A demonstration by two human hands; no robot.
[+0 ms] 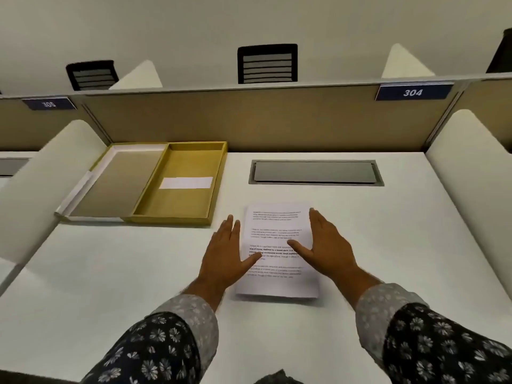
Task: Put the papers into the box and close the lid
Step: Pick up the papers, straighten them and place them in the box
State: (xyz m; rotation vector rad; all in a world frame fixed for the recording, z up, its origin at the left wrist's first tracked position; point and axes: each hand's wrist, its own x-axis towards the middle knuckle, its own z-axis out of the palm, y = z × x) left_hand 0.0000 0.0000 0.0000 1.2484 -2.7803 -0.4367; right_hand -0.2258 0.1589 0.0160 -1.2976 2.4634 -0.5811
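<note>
A stack of white printed papers lies flat on the white desk, in the middle. My left hand rests open along the stack's left edge, thumb on the sheet. My right hand is open along the right side, thumb lying across the text. A shallow gold box lies open at the back left, with a white slip inside it. Its lid lies flat to the left, joined to the box, with a white rim.
A grey cable hatch is set into the desk behind the papers. A tan partition with label 304 closes the back. White curved dividers stand at both sides. Black chairs show beyond the partition.
</note>
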